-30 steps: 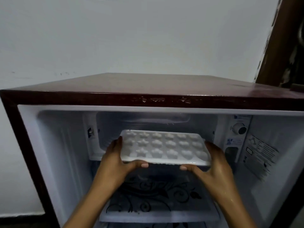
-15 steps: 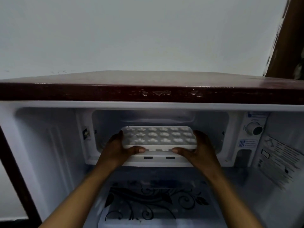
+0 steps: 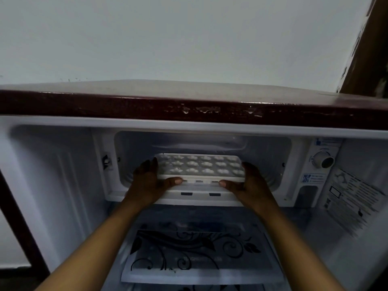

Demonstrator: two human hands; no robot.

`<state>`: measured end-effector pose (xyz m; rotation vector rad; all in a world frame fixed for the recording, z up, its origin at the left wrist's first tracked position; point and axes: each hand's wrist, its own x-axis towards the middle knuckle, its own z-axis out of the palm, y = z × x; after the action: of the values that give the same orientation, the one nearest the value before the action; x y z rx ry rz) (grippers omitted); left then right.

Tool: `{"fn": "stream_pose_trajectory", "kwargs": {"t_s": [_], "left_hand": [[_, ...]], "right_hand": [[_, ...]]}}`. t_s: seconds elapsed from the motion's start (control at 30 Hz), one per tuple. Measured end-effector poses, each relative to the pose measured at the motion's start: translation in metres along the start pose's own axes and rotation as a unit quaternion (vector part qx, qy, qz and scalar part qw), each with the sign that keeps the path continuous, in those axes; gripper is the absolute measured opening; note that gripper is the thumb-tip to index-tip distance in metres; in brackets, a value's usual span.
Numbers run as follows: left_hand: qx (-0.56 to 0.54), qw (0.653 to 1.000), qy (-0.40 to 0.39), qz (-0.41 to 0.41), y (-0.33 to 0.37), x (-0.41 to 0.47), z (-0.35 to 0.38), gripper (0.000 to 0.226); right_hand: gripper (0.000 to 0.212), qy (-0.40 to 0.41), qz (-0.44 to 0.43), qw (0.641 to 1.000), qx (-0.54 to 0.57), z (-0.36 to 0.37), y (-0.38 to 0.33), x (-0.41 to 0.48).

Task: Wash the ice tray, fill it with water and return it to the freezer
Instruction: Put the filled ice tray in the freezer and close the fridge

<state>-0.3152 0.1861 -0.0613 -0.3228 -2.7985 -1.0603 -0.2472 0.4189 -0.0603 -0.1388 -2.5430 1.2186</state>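
Observation:
A white ice tray (image 3: 200, 168) with several shaped cells sits level inside the freezer compartment (image 3: 266, 148) at the top of the open fridge. My left hand (image 3: 148, 181) grips the tray's left end, thumb on its front edge. My right hand (image 3: 249, 182) grips the right end the same way. The tray's front edge lies just behind the freezer's white front lip (image 3: 199, 196). Whether the tray rests on the freezer floor I cannot tell.
The fridge's dark red top (image 3: 189, 101) overhangs the opening. A round thermostat knob (image 3: 322, 161) and a label (image 3: 352, 198) are on the right inner wall. Below the freezer lies a white shelf cover with black floral print (image 3: 193, 250).
Both hands have pushed the ice tray from in front of the freezer opening deeper into the compartment. The view has moved closer and lower.

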Motion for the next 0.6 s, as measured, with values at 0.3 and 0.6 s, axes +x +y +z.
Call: {"fn": "stream_pose_trajectory", "kwargs": {"t_s": [0.3,0.6], "left_hand": [[0.113,0.985,0.088,0.100,0.003,-0.042,0.005,0.086],[0.258,0.945,0.105,0.171,0.011,-0.126,0.010,0.066]], "right_hand": [[0.097,0.012,-0.044,0.976,-0.213,0.004,-0.012,-0.031],[0.099,0.025,-0.098,0.932,-0.349,0.004,-0.034,-0.114]]}}
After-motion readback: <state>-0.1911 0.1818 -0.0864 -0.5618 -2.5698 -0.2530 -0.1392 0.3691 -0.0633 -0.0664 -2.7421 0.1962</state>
